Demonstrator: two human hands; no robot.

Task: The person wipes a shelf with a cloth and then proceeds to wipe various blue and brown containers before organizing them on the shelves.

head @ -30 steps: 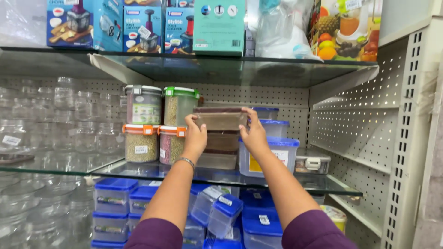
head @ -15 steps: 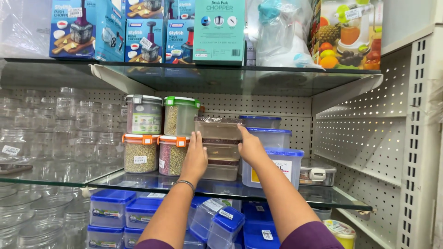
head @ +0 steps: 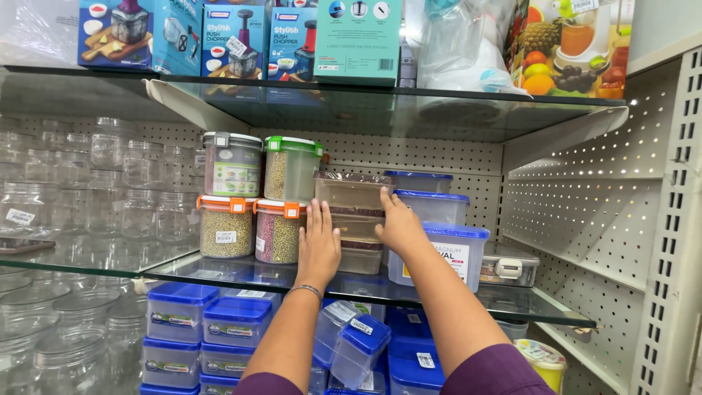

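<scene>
A stack of brown-tinted plastic containers stands on the glass shelf at the middle. My left hand lies flat against the stack's left side, fingers pointing up. On the right front of the stack rests my right hand, palm pressed to it. Both hands touch the stack from outside without closing around it. To the left stand two rows of stacked canisters filled with grain, with orange, white and green lids. Clear boxes with blue lids stand right of the stack.
Glass jars fill the shelves at left. Boxed kitchen choppers and a juicer box sit on the top shelf. Below are several blue-lidded containers. A small clip-lid box sits far right. A perforated panel closes the right side.
The stack has gone back deeper on the shelf between the canisters and the blue-lidded boxes. My hands went from gripping its sides to lying flat against it.
</scene>
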